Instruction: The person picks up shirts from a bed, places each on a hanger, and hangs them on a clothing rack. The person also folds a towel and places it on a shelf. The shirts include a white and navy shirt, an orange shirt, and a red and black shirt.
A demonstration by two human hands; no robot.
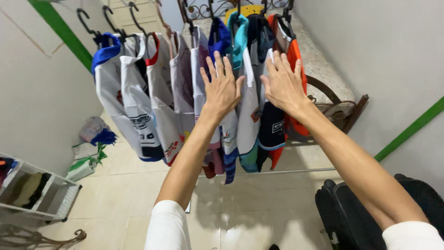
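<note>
Up at the centre top of the frame, both hands press flat against hung jerseys [247, 106]: left hand [222, 88] and right hand [282, 83] show spread fingers, gripping nothing. Garments hang lengthwise downward, directly beyond both palms, equally near.

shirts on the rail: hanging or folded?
Hanging. The shirts hang on black hangers, packed side by side; left hand and right hand rest spread against them.

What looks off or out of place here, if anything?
Mostly tidy: jerseys hang on hangers, left hand and right hand flat against them. The oddity is a loose heap of cloth and bags on the floor by the left wall, beside the white shelf.
</note>
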